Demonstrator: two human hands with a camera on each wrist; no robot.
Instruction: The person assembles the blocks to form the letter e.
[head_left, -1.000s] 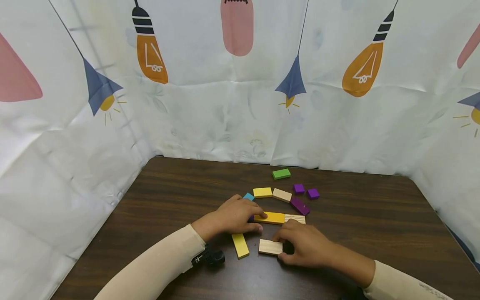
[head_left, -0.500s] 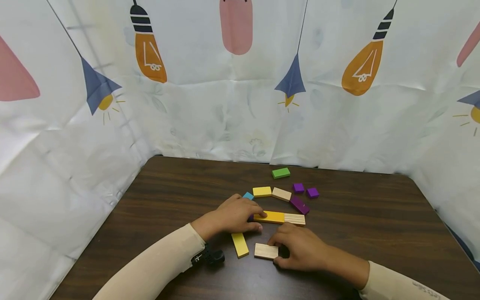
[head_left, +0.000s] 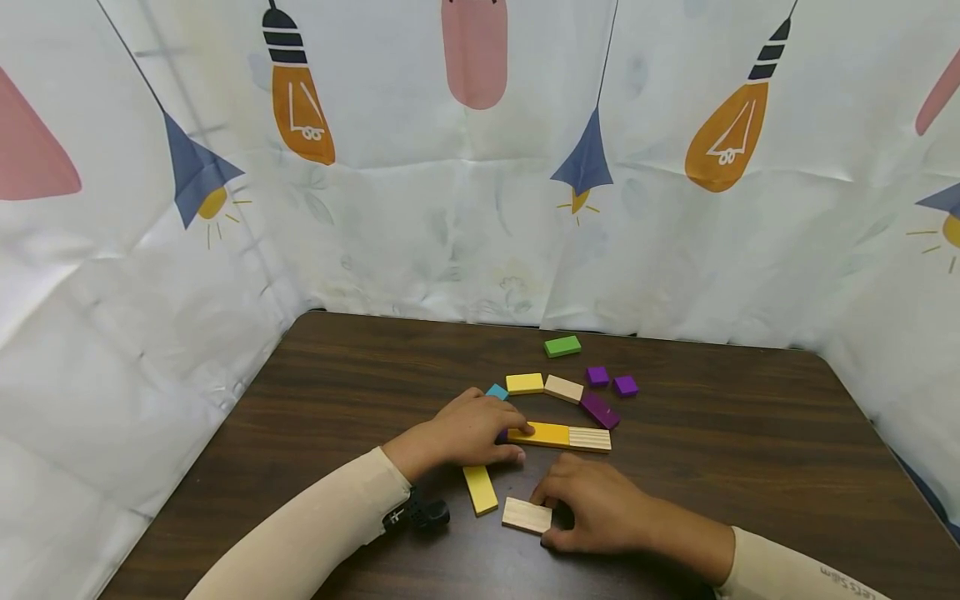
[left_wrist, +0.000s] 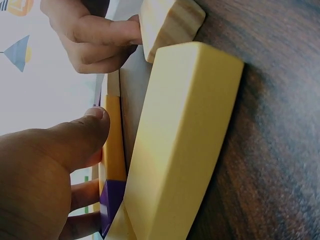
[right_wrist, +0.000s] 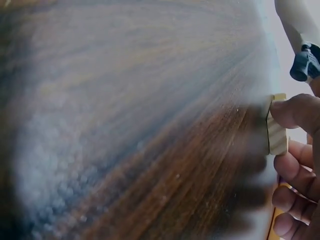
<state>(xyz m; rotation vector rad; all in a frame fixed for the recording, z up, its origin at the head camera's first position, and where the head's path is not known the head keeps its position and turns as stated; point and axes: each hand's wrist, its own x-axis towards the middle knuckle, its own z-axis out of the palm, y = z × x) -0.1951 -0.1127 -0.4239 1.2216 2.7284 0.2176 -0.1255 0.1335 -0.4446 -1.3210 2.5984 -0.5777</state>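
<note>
My right hand (head_left: 592,507) pinches a plain pale wooden block (head_left: 527,516) by its right end, thumb on the near side, low over the table. In the right wrist view this block (right_wrist: 277,136) shows between thumb and fingers. My left hand (head_left: 471,429) rests over the left part of the arrangement, a fingertip on the orange block (head_left: 550,435) and the thumb apart from the fingers. Just below that hand lies a yellow block (head_left: 481,491), large in the left wrist view. A purple block (left_wrist: 113,200) is partly hidden by the left hand.
Behind the orange block, a striped wooden block (head_left: 589,439) continuing its row, an arc holds blue (head_left: 497,392), yellow (head_left: 524,384), pale wood (head_left: 564,389) and dark purple (head_left: 600,411) blocks. Two small purple blocks (head_left: 626,386) and a green one (head_left: 562,347) lie farther back. A printed curtain (head_left: 465,242) hangs behind the table.
My right hand has drawn the pale wooden block left and toward me, closer to the yellow block's near end, turning it slightly. The left hand stays where it was.
</note>
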